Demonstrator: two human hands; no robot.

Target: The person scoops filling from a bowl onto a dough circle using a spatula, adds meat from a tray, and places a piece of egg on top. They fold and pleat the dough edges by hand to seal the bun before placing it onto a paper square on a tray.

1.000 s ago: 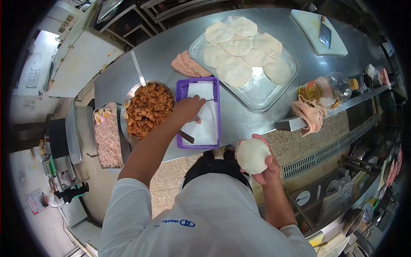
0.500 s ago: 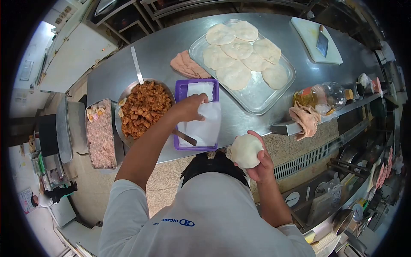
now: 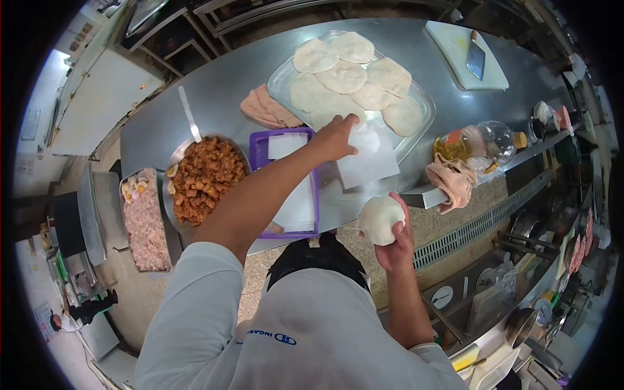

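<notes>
My left hand pinches the edge of a square white paper, which hangs over the near edge of a metal tray. Flat round dough pieces overlap on that tray. In my right hand rests a smooth white dough ball, held beyond the table's near edge. A purple tray with white papers lies beneath my left forearm. Left of it stands a bowl of chunky reddish-brown filling with a metal utensil handle sticking out.
A long pan of minced meat sits at the table's left end. A folded pink cloth lies behind the purple tray. To the right are a cutting board with a knife, an oil bottle and another cloth.
My left hand has moved right and away from the purple tray, carrying the white paper to the metal tray's near edge. My right hand still holds the dough ball.
</notes>
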